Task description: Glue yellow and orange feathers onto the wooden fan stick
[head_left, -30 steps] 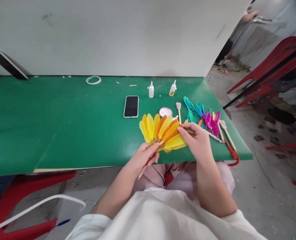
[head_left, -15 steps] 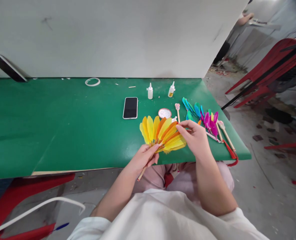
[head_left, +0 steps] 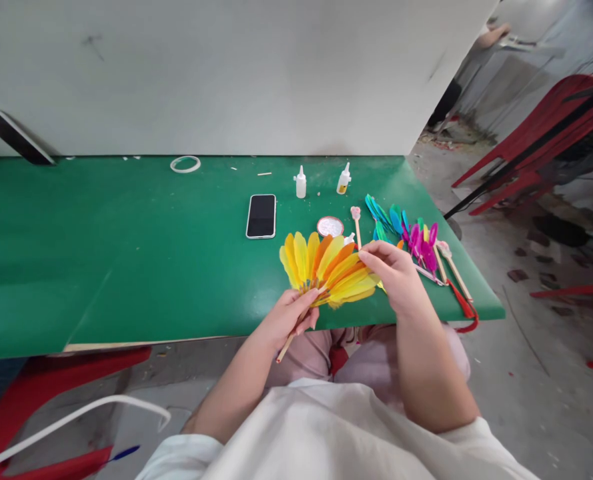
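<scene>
A feather fan [head_left: 326, 263] of yellow and orange feathers is spread over the table's front edge. My left hand [head_left: 293, 312] is closed around its base, and the wooden stick handle [head_left: 285, 348] sticks out below the palm. With thumb and fingers pinched together, my right hand [head_left: 392, 270] is at the feather tips on the fan's right side. The fingers hide part of the feather they hold. Just beyond the fan lie a round white lid or dish with a red rim [head_left: 330, 227] and a wooden stick with a pink top [head_left: 357, 223].
Loose blue, green and magenta feathers [head_left: 421, 247] lie to the right, beside more sticks and a red tassel [head_left: 463, 300]. Two small white bottles [head_left: 301, 183] and a phone [head_left: 261, 217] are farther back. Red chairs [head_left: 541, 133] stand around the green table [head_left: 151, 267].
My right hand has shifted slightly right, along the feathers toward their tips. My left hand and the fan have stayed almost still.
</scene>
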Motion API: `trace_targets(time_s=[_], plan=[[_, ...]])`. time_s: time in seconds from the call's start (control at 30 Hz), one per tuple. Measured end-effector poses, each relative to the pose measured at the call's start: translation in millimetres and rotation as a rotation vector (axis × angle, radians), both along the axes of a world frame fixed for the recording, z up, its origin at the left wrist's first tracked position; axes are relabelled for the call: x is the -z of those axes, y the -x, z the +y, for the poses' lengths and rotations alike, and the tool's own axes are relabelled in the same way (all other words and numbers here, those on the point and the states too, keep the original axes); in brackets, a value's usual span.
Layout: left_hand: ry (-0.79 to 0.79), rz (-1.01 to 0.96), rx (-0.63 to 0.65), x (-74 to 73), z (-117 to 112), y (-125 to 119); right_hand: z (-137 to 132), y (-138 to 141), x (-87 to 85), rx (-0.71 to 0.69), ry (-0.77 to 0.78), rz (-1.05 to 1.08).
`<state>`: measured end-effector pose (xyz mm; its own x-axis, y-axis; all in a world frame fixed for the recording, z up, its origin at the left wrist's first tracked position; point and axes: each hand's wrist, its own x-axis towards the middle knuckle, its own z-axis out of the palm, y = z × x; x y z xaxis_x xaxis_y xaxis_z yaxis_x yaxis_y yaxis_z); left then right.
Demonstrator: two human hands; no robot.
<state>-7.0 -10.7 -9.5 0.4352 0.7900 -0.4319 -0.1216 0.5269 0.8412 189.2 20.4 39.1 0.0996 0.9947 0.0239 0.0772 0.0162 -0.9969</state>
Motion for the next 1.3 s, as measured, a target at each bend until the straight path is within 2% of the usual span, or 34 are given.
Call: trace_targets(time_s=[0.1,0.2,0.3,0.37,0.43,0.5,0.57,0.67,0.73,0.8,0.87,0.93,1.07,1.1,1.17,1.23,1.3], plan=[[0.049,-0.015,-0.017,2.3,-1,-4,-1,3,0.9,0.016,-0.04,-0.014],[0.056,-0.064,-0.107,4.0,-2,-11,-6,7,5.4,0.14,-0.142,-0.028],[0.008,-0.167,-0.365,5.9,0,-19,-18,18,17.0,0.327,-0.213,-0.01],[-0.021,-0.257,-0.542,8.0,3,-23,-28,31,29.1,0.352,-0.183,-0.015],[-0.049,-0.335,-0.634,11.1,6,-26,-37,45,42.7,0.203,-0.071,-0.081],[-0.07,-0.348,-0.67,14.9,8,-28,-45,59,55.4,-0.108,0.008,-0.177],[-0.081,-0.297,-0.675,19.1,8,-29,-50,70,66.1,-0.246,0.026,-0.229],[-0.081,-0.259,-0.626,25.2,10,-24,-53,77,77.7,-0.271,0.099,-0.176],[-0.101,-0.288,-0.643,28.0,15,-11,-54,75,82.8,-0.248,0.166,-0.121],[-0.189,-0.304,-0.746,27.4,25,10,-54,70,86.0,-0.235,0.215,-0.091],[-0.344,-0.229,-0.836,21.1,39,38,-54,63,87.8,-0.239,0.249,-0.08],[-0.463,-0.052,-0.765,8.7,53,64,-54,57,88.7,-0.246,0.267,-0.096],[-0.632,0.254,-0.331,-22.5,86,94,-55,47,86.8,-0.249,0.216,-0.257],[-0.671,0.28,-0.308,-28.3,95,96,-55,46,85.4,-0.213,0.168,-0.327],[-0.746,0.306,-0.395,-34.6,114,99,-58,43,82.3,-0.106,0.026,-0.493],[-0.783,0.32,-0.494,-33.5,132,100,-61,43,80.5,-0.004,-0.151,-0.671],[-0.808,0.356,-0.532,-26.0,149,100,-63,44,82.1,0.073,-0.297,-0.84]])
